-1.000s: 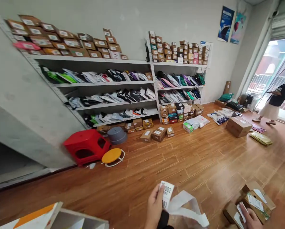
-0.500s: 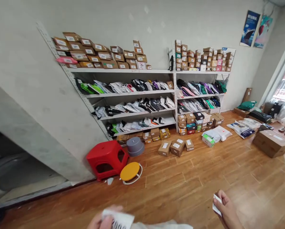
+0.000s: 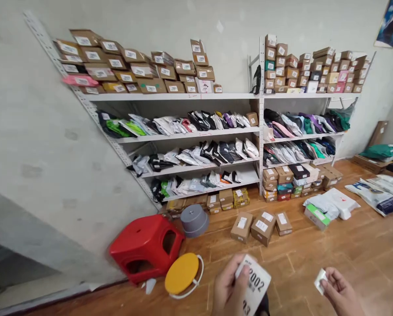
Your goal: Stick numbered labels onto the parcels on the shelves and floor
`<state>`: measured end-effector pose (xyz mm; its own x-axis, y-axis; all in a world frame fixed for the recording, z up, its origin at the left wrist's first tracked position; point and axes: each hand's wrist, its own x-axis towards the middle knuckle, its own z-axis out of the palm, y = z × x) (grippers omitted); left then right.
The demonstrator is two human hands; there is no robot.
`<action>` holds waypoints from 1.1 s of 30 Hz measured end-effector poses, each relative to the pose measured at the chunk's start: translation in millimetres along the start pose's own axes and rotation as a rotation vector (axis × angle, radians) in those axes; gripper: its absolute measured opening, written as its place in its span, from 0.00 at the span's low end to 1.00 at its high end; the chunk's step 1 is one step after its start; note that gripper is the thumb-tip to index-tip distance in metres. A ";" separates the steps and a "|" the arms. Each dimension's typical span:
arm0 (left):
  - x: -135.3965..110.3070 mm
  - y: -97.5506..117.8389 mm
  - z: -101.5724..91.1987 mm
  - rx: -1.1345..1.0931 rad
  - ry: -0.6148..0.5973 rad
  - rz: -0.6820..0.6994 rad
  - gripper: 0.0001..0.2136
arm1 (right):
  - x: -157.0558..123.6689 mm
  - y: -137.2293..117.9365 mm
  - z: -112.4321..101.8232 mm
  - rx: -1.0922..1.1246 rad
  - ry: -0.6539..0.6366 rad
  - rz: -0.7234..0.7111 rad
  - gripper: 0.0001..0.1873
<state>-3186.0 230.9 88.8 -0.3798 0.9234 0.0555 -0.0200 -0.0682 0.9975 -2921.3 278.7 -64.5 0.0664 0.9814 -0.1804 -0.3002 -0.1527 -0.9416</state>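
Observation:
My left hand (image 3: 230, 285) is closed on a white printed label sheet (image 3: 256, 286), its thumb pressed over the front; "2002" shows in black print, with more digits below. To the right, my right hand (image 3: 341, 292) pinches a small white piece of paper (image 3: 320, 281) between thumb and fingers; whether anything is printed on it cannot be made out. Both hands are held above the wooden floor, apart from each other. Beyond them lie three labelled cardboard boxes (image 3: 262, 228) on the floor.
White shelving (image 3: 170, 96) along the wall carries labelled boxes on top and bagged parcels below. A red stool (image 3: 140, 245), a yellow round seat (image 3: 182, 273) and a grey tub (image 3: 194, 220) stand at left. White parcels (image 3: 344, 202) and a green-white box (image 3: 316, 216) lie at right.
The left hand has come up and to the right with its label sheet, whose digits now face me. My right hand still pinches the small paper. The view has moved closer to the shelves.

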 end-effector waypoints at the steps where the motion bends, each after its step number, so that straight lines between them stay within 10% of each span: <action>1: 38.4 -2.6 3.6 0.037 -0.023 0.034 0.19 | 30.5 -5.1 22.4 0.028 -0.013 0.001 0.22; 6: 207.6 -19.0 -15.0 0.411 -0.132 0.264 0.11 | 161.8 -43.0 170.5 0.173 -0.211 0.003 0.27; 11: 306.7 -48.9 -72.5 0.500 -0.167 0.246 0.13 | 241.6 -61.1 316.4 0.075 -0.583 0.063 0.20; 15: 387.1 -75.1 -114.8 0.548 -0.245 0.332 0.12 | 290.6 -40.4 398.9 -0.288 -0.589 -0.157 0.12; 21: 526.2 -102.2 -160.4 0.612 -0.532 0.323 0.06 | 354.0 23.0 482.4 -0.457 -0.195 -0.287 0.09; 33: 699.2 -175.7 -170.8 0.798 -0.626 0.736 0.14 | 487.8 94.9 556.4 0.179 0.119 0.473 0.22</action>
<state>-3606.0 824.0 -55.2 0.4451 0.7994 0.4035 0.6582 -0.5976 0.4578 -3446.9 807.8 -83.6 -0.0113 0.7884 -0.6151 -0.4808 -0.5437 -0.6880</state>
